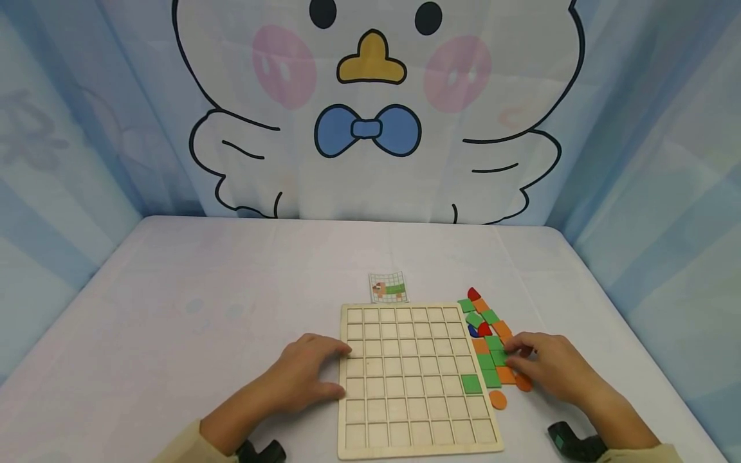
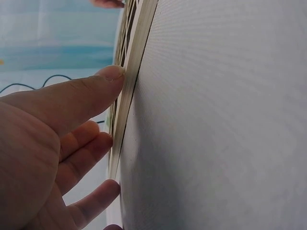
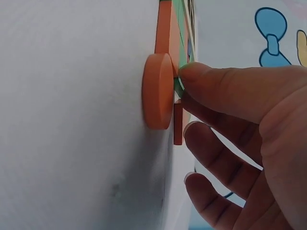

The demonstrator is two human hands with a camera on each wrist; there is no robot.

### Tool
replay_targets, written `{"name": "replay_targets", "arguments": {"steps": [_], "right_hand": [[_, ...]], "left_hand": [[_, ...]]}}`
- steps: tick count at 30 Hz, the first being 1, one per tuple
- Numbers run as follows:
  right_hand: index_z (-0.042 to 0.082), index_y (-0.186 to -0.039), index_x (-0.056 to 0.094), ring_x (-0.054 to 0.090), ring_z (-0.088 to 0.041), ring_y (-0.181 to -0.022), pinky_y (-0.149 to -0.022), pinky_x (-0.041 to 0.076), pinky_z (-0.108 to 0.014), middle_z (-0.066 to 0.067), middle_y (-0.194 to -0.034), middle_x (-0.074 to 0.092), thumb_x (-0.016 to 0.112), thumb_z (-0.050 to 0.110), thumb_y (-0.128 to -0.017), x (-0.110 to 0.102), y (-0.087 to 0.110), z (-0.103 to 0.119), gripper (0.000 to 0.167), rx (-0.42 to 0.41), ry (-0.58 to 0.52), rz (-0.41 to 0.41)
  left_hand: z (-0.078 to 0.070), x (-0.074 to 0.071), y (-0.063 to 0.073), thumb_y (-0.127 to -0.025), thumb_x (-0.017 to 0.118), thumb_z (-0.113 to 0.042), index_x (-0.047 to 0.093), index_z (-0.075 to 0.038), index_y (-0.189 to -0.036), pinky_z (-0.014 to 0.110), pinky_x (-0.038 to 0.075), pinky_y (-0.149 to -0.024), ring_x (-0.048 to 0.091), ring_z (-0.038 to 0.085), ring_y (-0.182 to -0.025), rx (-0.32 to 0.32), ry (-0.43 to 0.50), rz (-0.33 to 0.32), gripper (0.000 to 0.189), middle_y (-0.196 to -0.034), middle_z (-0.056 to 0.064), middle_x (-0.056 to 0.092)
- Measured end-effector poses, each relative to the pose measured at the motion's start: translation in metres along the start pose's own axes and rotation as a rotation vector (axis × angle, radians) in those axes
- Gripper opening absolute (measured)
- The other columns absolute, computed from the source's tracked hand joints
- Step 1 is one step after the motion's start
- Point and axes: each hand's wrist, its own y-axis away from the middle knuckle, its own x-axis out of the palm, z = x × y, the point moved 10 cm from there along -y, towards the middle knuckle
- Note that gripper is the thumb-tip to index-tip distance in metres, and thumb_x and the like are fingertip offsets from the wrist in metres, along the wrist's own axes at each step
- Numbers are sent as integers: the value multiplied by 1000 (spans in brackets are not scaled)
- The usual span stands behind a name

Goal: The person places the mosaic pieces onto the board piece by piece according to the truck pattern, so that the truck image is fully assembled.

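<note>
Against the left edge of the wooden grid board (image 1: pixel 405 452), my left hand (image 1: pixel 307 373) rests its thumb and fingertips, fingers fairly straight. One green square tile (image 1: pixel 471 384) lies in a cell near the board's right side. My right hand (image 1: pixel 552 363) is over the loose tiles right of the board, pinching a green square tile (image 3: pixel 178 88) between thumb and index finger. In the right wrist view an orange round piece (image 3: pixel 158 91) stands out just beside the thumb, and the other fingers are loosely bent.
Red, blue, green and orange pieces lie close along the board's right edge, including a red piece (image 1: pixel 473 294) and an orange disc (image 1: pixel 498 399). A small picture card (image 1: pixel 388 287) with a gridded animal pattern lies behind the board. Patterned curtains (image 1: pixel 666 161) surround the white table (image 1: pixel 173 321).
</note>
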Motion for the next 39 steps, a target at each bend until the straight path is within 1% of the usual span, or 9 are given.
{"name": "replay_targets", "arguments": {"steps": [5, 9, 14, 26, 39], "right_hand": [[13, -101, 73, 54, -14, -78, -68, 49, -33, 8, -85, 63, 79, 21, -86, 1, 0, 0, 18, -19, -23, 0], [13, -102, 72, 53, -14, -79, -69, 48, -35, 8, -85, 62, 79, 21, -86, 1, 0, 1, 19, -34, -30, -10], [12, -103, 72, 53, -15, -80, -70, 48, -37, 8, -87, 62, 79, 21, -85, 1, 0, 1, 21, -31, -34, -17], [12, -104, 72, 50, -14, -78, -67, 46, -33, 9, -83, 59, 79, 22, -85, 3, -1, 1, 22, -29, -32, -2], [12, -104, 73, 48, -13, -75, -65, 43, -32, 9, -80, 56, 79, 21, -85, 4, 1, 4, 22, -41, 11, 18]], "left_hand": [[1, 0, 0, -76, 88, -23, 65, -9, -126, 57, 36, -103, 49, 34, -125, -1, 3, 1, 57, -128, 5, 62], [1, 1, 0, -76, 88, -24, 65, -9, -126, 57, 36, -103, 49, 34, -124, 3, 3, -1, 57, -128, 5, 62], [2, 1, -1, -77, 88, -23, 64, -9, -126, 57, 37, -103, 49, 34, -124, 9, -3, -2, 56, -128, 5, 62], [1, 1, -1, -76, 88, -23, 64, -9, -126, 57, 37, -103, 49, 33, -124, 13, -5, -8, 57, -127, 5, 62], [1, 1, 0, -76, 88, -24, 65, -10, -126, 58, 36, -104, 48, 34, -125, -5, 4, 2, 56, -128, 5, 61]]}}
